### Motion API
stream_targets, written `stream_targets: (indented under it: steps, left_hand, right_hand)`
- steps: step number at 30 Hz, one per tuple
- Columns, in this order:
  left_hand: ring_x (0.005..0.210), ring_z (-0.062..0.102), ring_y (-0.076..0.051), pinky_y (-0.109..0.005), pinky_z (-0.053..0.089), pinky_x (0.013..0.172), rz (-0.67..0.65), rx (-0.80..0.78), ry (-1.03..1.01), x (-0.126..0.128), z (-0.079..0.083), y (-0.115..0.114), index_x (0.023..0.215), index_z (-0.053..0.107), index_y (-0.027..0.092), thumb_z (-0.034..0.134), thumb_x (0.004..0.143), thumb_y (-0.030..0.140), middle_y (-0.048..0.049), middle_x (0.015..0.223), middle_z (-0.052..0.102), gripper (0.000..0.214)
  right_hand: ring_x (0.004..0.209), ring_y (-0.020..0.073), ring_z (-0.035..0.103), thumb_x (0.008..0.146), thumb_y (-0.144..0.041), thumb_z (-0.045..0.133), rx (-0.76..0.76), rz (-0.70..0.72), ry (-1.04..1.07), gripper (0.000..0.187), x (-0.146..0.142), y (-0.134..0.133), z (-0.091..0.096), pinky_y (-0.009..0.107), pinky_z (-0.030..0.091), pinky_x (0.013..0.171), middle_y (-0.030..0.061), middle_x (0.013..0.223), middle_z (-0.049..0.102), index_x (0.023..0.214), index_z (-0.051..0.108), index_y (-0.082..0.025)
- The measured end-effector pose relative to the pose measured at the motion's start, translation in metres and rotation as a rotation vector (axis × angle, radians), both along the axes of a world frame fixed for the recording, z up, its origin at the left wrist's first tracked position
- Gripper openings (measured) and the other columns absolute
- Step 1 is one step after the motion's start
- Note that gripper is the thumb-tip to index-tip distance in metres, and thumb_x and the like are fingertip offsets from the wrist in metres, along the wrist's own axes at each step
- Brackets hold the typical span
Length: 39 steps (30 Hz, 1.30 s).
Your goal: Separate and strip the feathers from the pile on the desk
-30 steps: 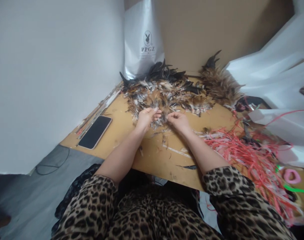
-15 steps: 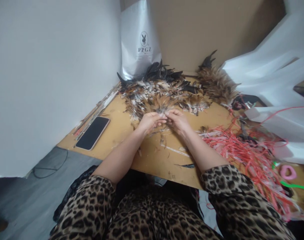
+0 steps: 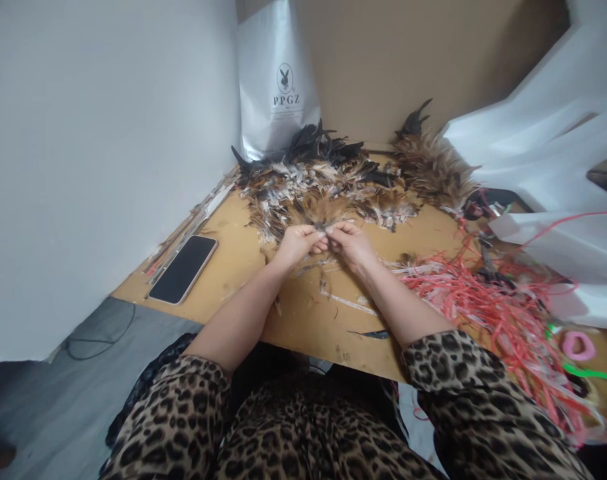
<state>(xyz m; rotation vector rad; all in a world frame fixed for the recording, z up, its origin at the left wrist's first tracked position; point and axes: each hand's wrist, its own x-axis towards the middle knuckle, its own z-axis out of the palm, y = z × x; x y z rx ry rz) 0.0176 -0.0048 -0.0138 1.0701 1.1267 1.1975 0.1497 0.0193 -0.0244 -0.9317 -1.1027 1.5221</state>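
Over the counter, the left hand and right hand, fingertips nearly meeting, pinch the base of a brown feather tuft fanning toward twelve o'clock. Beyond lies a feather pile; a phone sits near nine o'clock, red strands at four.

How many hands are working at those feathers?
2: the left hand and the right hand, side by side, pinching the near end of a brown feather bunch. No other hand clearly shows.
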Motion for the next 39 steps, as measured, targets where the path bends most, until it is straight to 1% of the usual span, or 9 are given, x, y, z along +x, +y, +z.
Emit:
stream_targets:
  steps: [3,6,12,19,23,26,30,35,39]
  left_hand:
    - [0.050,0.057,-0.007,-0.018,0.045,0.050,0.065,0.042,0.000,-0.003,0.003,0.002,0.065,0.063,0.009,0.066,0.068,0.028,-0.0066,0.063,0.065,0.020]
    - [0.053,0.059,-0.007,-0.016,0.043,0.047,0.127,0.043,-0.076,-0.009,0.003,0.005,0.070,0.062,0.009,0.066,0.068,0.030,-0.0087,0.075,0.068,0.021]
    - [0.055,0.059,-0.005,-0.014,0.041,0.045,0.195,0.014,-0.130,-0.015,0.000,0.011,0.074,0.061,0.010,0.066,0.069,0.031,-0.0098,0.085,0.068,0.022]
    - [0.055,0.060,-0.006,-0.013,0.041,0.045,0.149,0.039,-0.171,-0.012,-0.001,0.008,0.075,0.061,0.009,0.066,0.069,0.030,-0.0104,0.085,0.068,0.022]
    - [0.055,0.060,-0.006,-0.013,0.041,0.046,0.154,0.024,-0.195,-0.011,0.000,0.007,0.075,0.060,0.009,0.066,0.069,0.029,-0.0106,0.086,0.068,0.022]
    - [0.055,0.059,-0.005,-0.013,0.042,0.046,0.176,0.010,-0.235,-0.012,0.002,0.007,0.075,0.059,0.009,0.066,0.070,0.027,-0.0095,0.085,0.068,0.020]
    - [0.056,0.060,-0.005,-0.012,0.041,0.046,0.157,-0.039,-0.284,-0.010,0.004,0.006,0.075,0.059,0.009,0.065,0.071,0.025,-0.0088,0.084,0.068,0.018]
    - [0.060,0.062,-0.007,-0.012,0.041,0.045,0.015,-0.147,-0.304,-0.001,0.004,-0.001,0.077,0.060,0.008,0.065,0.071,0.020,-0.0103,0.084,0.068,0.014]
    - [0.061,0.063,-0.008,-0.012,0.041,0.046,-0.023,-0.180,-0.349,0.005,0.002,-0.004,0.075,0.060,0.007,0.063,0.073,0.016,-0.0094,0.078,0.068,0.009]
  right_hand:
    - [0.040,0.0058,0.033,0.056,-0.040,0.071,0.033,-0.047,-0.052,0.027,0.001,0.002,-0.001,0.021,0.024,0.042,-0.0067,0.045,0.046,0.068,0.059,-0.018]
    - [0.045,0.0070,0.039,0.057,-0.038,0.069,0.138,-0.112,-0.197,0.024,0.004,0.006,-0.004,0.022,0.031,0.048,-0.0042,0.052,0.053,0.067,0.061,-0.017]
    - [0.057,0.0115,0.049,0.066,-0.032,0.059,0.401,-0.054,-0.632,0.017,0.007,0.009,-0.011,0.025,0.038,0.059,0.0012,0.065,0.061,0.069,0.064,-0.017]
    - [0.057,0.0120,0.048,0.065,-0.030,0.060,0.584,-0.100,-0.985,0.013,0.002,0.002,-0.008,0.025,0.033,0.056,0.0008,0.060,0.059,0.068,0.065,-0.019]
    - [0.050,0.0097,0.045,0.066,-0.028,0.057,0.421,-0.045,-0.835,0.013,0.002,0.003,-0.008,0.023,0.033,0.051,-0.0006,0.054,0.056,0.064,0.061,-0.016]
    - [0.044,0.0078,0.041,0.061,-0.030,0.062,0.209,-0.038,-0.526,0.015,0.005,0.005,-0.008,0.022,0.032,0.047,-0.0027,0.050,0.054,0.064,0.060,-0.016]
    - [0.035,0.0043,0.029,0.055,-0.034,0.070,-0.021,-0.008,-0.120,0.024,0.010,0.005,-0.003,0.020,0.020,0.038,-0.0081,0.039,0.041,0.064,0.055,-0.018]
    - [0.035,0.0031,0.030,0.053,-0.032,0.075,-0.036,0.020,0.080,0.027,0.011,0.004,0.002,0.018,0.017,0.037,-0.0080,0.040,0.042,0.063,0.055,-0.017]
    - [0.038,0.0036,0.036,0.056,-0.033,0.074,0.006,0.008,0.086,0.024,0.007,0.002,0.000,0.018,0.025,0.039,-0.0063,0.044,0.048,0.065,0.059,-0.017]
